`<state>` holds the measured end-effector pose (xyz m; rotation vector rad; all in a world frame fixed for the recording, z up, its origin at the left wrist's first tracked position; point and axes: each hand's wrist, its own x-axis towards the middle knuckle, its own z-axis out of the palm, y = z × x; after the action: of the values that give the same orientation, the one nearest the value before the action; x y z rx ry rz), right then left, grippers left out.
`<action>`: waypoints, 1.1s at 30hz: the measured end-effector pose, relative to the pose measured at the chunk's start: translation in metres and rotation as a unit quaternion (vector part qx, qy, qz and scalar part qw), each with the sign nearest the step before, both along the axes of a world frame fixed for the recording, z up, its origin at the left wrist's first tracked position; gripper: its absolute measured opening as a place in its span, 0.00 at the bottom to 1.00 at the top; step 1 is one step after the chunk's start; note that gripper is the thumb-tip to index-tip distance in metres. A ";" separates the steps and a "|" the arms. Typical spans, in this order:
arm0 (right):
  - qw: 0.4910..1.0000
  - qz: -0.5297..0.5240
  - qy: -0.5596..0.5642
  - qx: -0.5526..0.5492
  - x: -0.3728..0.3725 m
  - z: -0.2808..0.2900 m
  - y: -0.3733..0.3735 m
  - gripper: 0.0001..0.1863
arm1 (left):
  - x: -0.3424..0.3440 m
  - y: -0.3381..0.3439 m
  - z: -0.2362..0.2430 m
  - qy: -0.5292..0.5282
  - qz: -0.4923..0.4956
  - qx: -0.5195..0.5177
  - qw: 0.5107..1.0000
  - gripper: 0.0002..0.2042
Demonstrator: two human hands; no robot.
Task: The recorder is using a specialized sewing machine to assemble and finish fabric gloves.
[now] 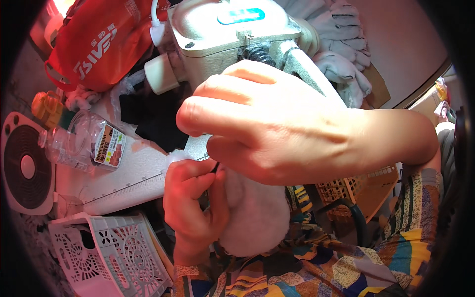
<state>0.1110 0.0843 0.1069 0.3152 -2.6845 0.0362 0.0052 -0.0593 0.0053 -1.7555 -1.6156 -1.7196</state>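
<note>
Plush (260, 220) sits on the near side of the machine (217, 47), long axis running away from it. The left hand (190, 200) grips it; the right hand (260, 116), nearer the machine, curls, contents hidden.

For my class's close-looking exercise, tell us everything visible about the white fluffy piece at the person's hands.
The white fluffy piece looks soft, like plush, with a rounded lower end and fuzzy edge, partly tinted pink. It lies below the right hand, which hides its top, and the left hand overlaps its left side, apparently gripping it. Patterned clothing shows below it.
</note>
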 end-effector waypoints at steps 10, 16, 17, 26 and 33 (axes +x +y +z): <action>0.999 -0.018 -0.025 0.034 0.002 -0.005 -0.004 0.10 | -0.002 0.005 0.026 -0.059 0.037 -0.094 0.993 0.12; 0.993 -0.076 0.091 0.014 0.025 0.016 -0.006 0.10 | -0.003 0.021 0.016 -0.068 0.005 -0.064 0.996 0.06; 0.992 -0.058 0.116 0.010 0.028 0.021 -0.002 0.10 | -0.006 0.019 0.013 -0.050 0.016 -0.064 0.997 0.07; 0.964 -0.120 0.208 -0.117 0.103 0.009 0.006 0.10 | -0.010 0.026 0.006 0.020 0.038 -0.014 0.999 0.10; 0.905 -0.130 0.334 -0.228 0.113 -0.039 0.000 0.13 | 0.001 0.049 0.017 0.061 0.017 -0.027 0.998 0.07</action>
<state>0.2236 0.0842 0.0680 -0.1619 -1.9353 0.3956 0.0062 -0.0107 0.0225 -1.8086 -1.6442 -1.5365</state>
